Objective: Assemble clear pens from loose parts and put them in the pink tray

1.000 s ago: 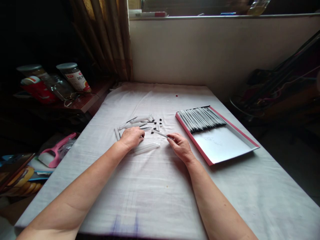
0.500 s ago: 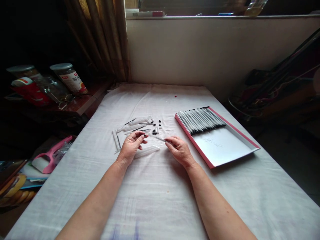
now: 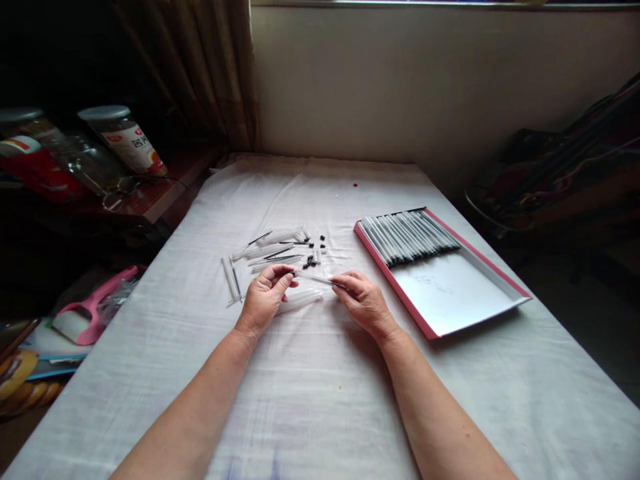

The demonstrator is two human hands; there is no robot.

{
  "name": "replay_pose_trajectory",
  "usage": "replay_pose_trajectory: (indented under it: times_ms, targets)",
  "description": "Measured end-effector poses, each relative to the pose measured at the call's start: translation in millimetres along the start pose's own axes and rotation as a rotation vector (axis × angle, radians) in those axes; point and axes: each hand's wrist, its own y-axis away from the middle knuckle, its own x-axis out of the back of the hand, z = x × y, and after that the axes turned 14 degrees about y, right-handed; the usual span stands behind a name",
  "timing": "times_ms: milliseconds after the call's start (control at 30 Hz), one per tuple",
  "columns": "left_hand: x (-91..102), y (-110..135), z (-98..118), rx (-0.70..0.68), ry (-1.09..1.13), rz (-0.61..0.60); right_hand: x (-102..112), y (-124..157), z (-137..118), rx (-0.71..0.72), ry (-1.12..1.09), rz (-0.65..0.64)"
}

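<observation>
A clear pen barrel (image 3: 315, 277) spans the gap between my two hands. My right hand (image 3: 363, 299) is closed on its right end, where a dark part shows at the fingertips. My left hand (image 3: 266, 297) pinches a small black pen plug (image 3: 293, 273) at the left end of the barrel; the two appear to touch. Beyond my left hand lie loose clear barrels (image 3: 267, 253), thin black refills (image 3: 283, 252) and several small black plugs (image 3: 309, 262). More clear barrels (image 3: 303, 301) rest just under my left hand.
Right of my hands, a pink-edged shallow box lid (image 3: 423, 293) holds a row of pens (image 3: 407, 239) along its far side. A pink-handled tool (image 3: 97, 305) lies left of the table. Jars (image 3: 123, 140) stand on a dark side cabinet (image 3: 165, 193). A wall closes off the far side.
My left fingers have brought the black plug up to the barrel's left end, closing the small gap. The camera has tipped downward a little, so the window sill has mostly left view.
</observation>
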Motion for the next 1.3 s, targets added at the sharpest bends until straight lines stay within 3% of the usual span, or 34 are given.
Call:
replay_pose_trajectory:
  times_ms: [267,467,667,1133,1300]
  targets:
    - [-1.3,5,3,-0.051,-0.141,0.035,5,-1,-3,-0.028,0.007,-0.027]
    - [1.3,6,1,0.008,-0.110,0.045,8,-3,-9,-0.128,-0.071,-0.025]
    - [2.6,6,-1,0.031,-0.095,0.047,8,-3,-10,-0.256,-0.336,-0.059]
    - [4.8,6,2,0.032,-0.066,0.028,18,-5,-9,-0.336,-0.442,-0.176]
    - [7.0,6,0,0.031,-0.054,0.029,19,-4,-7,-0.342,-0.496,-0.143]
